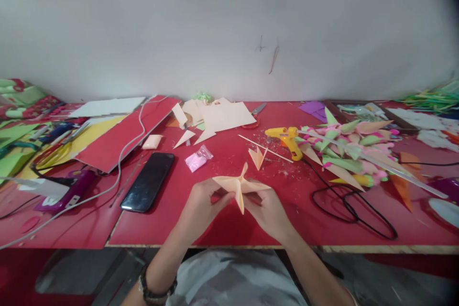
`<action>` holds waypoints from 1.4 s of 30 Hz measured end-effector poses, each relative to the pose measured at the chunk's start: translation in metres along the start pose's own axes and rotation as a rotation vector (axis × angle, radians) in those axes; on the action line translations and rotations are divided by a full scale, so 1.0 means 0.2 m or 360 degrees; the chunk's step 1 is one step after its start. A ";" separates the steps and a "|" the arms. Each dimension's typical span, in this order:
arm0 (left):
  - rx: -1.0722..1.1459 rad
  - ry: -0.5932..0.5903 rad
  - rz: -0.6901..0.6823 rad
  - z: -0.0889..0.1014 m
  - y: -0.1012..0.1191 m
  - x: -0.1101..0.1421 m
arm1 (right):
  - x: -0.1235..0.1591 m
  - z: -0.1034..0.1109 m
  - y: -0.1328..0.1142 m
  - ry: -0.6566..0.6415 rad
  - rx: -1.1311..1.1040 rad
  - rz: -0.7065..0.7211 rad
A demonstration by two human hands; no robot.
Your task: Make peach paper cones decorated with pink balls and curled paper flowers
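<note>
Near the table's front edge, both hands hold up a peach-coloured folded paper star (241, 185) with pointed arms. My left hand (207, 199) pinches its left side, thumb toward the middle. On the other side my right hand (266, 208) grips it, fingers partly hidden beneath the paper. Just beyond my right hand lies a smaller folded peach paper piece (257, 158). A yellow glue gun (287, 138) rests farther back to the right, close to a thin pale stick (265, 148). Past my left hand is a small plastic packet of pink material (198, 158).
A black phone (148, 181) lies left, near a white cable (138, 134) and a red board (125, 138). Peach paper sheets (227, 117) and scissors (255, 117) are at the back. Right are a heap of green and pink cones (344, 143) and a looped black cord (353, 220).
</note>
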State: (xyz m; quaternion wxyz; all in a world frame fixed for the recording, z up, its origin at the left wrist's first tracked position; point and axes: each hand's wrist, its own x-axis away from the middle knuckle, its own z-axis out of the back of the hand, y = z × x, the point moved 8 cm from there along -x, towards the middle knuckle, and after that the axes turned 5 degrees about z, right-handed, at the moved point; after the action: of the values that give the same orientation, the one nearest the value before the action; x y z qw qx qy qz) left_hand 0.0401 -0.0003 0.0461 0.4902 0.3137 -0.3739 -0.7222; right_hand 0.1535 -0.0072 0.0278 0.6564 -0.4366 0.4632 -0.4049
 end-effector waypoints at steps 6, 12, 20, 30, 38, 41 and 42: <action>-0.0106 0.0034 -0.0217 -0.04 0.06 0.04 | 0.00 -0.01 -0.02 0.0047 0.0052 -0.0002; 0.0157 0.0386 -0.0027 -0.01 -0.03 0.04 | 0.01 -0.05 -0.06 -0.0003 0.0107 0.0115; 0.0412 0.0423 0.0217 -0.02 -0.10 0.03 | 0.01 0.04 0.00 0.0381 -0.0279 -0.0094; 0.0476 0.0318 0.0327 -0.05 -0.11 0.04 | 0.03 0.09 0.06 0.0601 -0.0364 -0.0241; 0.0385 0.0238 0.0347 -0.04 -0.13 0.03 | 0.01 0.07 0.13 0.0445 -0.0566 -0.0345; 0.0361 0.0196 0.0274 -0.04 -0.12 0.02 | 0.01 0.08 0.12 0.0409 -0.0450 -0.0324; 0.0344 0.0192 0.0268 -0.04 -0.12 0.02 | 0.01 0.09 0.12 0.0413 -0.0421 -0.0312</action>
State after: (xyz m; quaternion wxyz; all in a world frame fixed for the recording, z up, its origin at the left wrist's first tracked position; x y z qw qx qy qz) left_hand 0.0343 0.0001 0.0208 0.5342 0.3749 -0.4442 -0.6138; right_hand 0.1734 0.0017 0.0084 0.4856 -0.5061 0.5483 -0.4555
